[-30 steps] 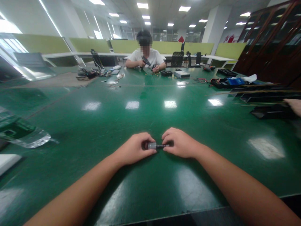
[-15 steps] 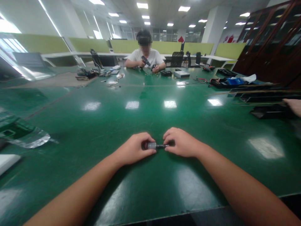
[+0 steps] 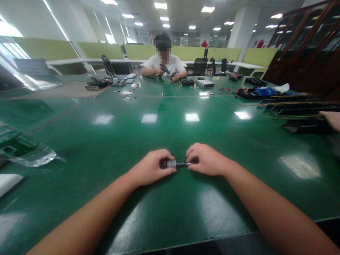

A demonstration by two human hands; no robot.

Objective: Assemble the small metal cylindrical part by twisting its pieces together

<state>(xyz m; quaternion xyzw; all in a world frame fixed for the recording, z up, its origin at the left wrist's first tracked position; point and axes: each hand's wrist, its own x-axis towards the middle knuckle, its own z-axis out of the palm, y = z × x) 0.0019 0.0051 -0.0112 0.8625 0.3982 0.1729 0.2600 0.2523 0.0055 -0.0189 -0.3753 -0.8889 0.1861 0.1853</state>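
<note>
My left hand (image 3: 152, 167) is closed around a small grey cylinder (image 3: 171, 164), its thumb and fingers curled about the body. A thin dark shaft (image 3: 182, 164) sticks out of the cylinder to the right. At the shaft's far end, the fingers of my right hand (image 3: 205, 159) are curled in a pinch. Both hands and the piece are low over the green tabletop (image 3: 170, 198). The cylinder's left end is hidden inside my left hand.
A clear plastic bottle (image 3: 29, 152) lies at the left, near a white object (image 3: 9, 184). Across the table a person (image 3: 164, 63) holds a dark tool (image 3: 164, 68). Black trays (image 3: 302, 125) with thin rods are at the right, beside another person's hand (image 3: 332, 119).
My right hand has shifted slightly to the right along the shaft, showing a little more of it. My left hand and the grey cylinder have stayed in place.
</note>
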